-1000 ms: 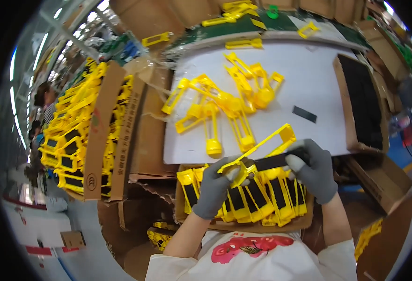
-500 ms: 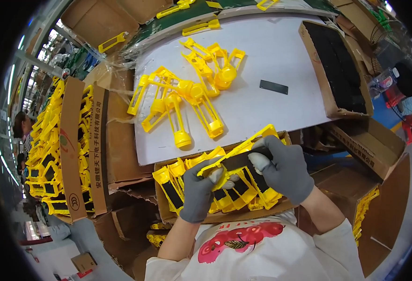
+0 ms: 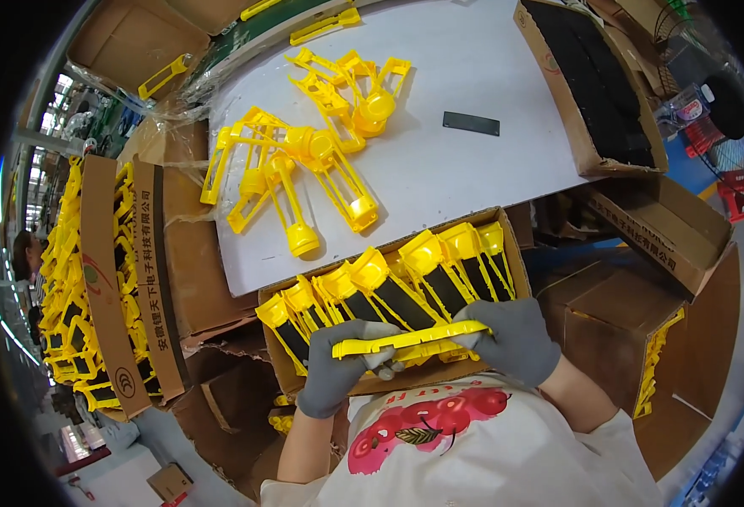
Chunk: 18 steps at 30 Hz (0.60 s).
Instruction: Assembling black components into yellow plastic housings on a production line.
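Both my hands wear grey gloves and hold one yellow plastic frame [image 3: 410,339] between them, edge-on, close to my shirt. My left hand [image 3: 347,359] grips its left end, fingers wrapped round it. At the right end, my right hand [image 3: 509,340] is closed on the same frame. Under and beyond it stands an open cardboard box [image 3: 520,245] holding a row of yellow frames fitted with black panels [image 3: 399,302]. Whether the held frame has a panel in it cannot be seen from this angle.
Loose yellow frames [image 3: 311,148] lie piled on the white tabletop [image 3: 440,186], with one black panel [image 3: 471,123] to their right. A carton of black panels [image 3: 588,89] sits at the table's right edge. Filled cartons [image 3: 106,279] stand at left; a fan [image 3: 731,127] is far right.
The held frame has come down toward my shirt and turned from slanted to nearly level, edge-on. Both hands moved lower with it, uncovering more of the box's row of frames.
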Motion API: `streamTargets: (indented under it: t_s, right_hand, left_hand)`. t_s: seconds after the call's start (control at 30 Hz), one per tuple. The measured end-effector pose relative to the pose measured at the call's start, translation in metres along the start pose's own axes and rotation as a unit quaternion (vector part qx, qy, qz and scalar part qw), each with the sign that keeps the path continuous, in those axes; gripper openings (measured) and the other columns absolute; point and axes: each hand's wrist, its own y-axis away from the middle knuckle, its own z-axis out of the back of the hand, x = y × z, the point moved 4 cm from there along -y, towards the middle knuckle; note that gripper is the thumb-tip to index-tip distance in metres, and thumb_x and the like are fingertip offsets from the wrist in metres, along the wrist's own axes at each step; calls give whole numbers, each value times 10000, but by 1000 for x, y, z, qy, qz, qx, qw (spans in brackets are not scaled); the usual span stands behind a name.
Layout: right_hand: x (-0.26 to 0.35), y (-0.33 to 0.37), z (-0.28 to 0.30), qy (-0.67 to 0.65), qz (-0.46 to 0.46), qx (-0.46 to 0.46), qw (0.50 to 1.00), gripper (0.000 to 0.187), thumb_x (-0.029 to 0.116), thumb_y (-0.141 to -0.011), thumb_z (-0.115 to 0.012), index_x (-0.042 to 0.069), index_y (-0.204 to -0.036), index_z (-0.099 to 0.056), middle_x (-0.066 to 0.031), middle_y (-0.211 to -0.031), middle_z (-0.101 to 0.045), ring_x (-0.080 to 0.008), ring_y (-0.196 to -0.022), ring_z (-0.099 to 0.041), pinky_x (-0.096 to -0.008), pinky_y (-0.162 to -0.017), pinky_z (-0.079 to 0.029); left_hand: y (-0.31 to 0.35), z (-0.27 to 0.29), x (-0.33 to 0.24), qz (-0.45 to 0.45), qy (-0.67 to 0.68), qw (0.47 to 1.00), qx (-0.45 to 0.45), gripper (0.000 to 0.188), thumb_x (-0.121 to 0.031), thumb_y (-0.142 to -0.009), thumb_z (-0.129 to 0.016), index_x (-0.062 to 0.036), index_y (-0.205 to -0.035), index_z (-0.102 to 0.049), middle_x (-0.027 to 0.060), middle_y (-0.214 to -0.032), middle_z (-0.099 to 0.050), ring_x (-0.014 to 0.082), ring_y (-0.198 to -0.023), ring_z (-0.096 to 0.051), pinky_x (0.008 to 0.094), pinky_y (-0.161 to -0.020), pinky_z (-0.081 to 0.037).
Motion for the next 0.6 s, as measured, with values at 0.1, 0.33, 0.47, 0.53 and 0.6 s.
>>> streamTargets:
  t_s: [0.1, 0.33, 0.47, 0.53, 0.6]
  right_hand:
    - [3, 11, -9, 2, 7, -46, 999, 227, 318, -821, -720, 118, -846, -615, -60, -673, -646, -246, -568, -639, -348, -530, -500]
    - [4, 15, -32, -1, -5, -17, 1000, 268, 374, -816, -719, 126, -858, -628, -60, -646, -637, -249, -551, -631, -344, -512, -484]
    - [7, 2, -12, -129, -108, 83, 982, 501, 494, -748, -751, 152, -1099, -644, -50, -689, -643, -202, -598, -643, -303, -578, -496]
    - [0, -7, 1, -144, -134, 58, 979, 600, 307, -676, -784, 118, -1219, -614, -49, -719, -636, -125, -583, -586, -247, -572, -475]
    - [1, -19, 16, -148, -116, 17, 982, 575, 277, -694, -770, 72, -1209, -615, -33, -697, -620, -79, -571, -533, -210, -560, -435]
  left_hand:
    - [6, -1, 0, 19, -4, 1000, -20, 212, 56, -829, -667, 69, -1040, -655, 156, -865, -688, 182, -681, -688, 237, -557, -557]
    - [24, 9, -5, 57, -44, 995, -70, 198, 33, -830, -684, 63, -1020, -638, 104, -802, -668, 148, -645, -673, 217, -505, -530]
    - [6, 57, -25, 55, -108, 993, 5, 184, -5, -824, -653, 8, -1007, -629, 65, -850, -662, 124, -659, -661, 212, -510, -517]
    - [3, 85, -45, 104, -175, 979, -4, 200, -36, -800, -680, -3, -985, -610, 63, -852, -659, 88, -647, -628, 208, -505, -485]
    - [-9, 96, -55, 176, -304, 936, 26, 231, -94, -789, -714, -33, -987, -612, 57, -821, -659, 87, -699, -628, 234, -564, -486]
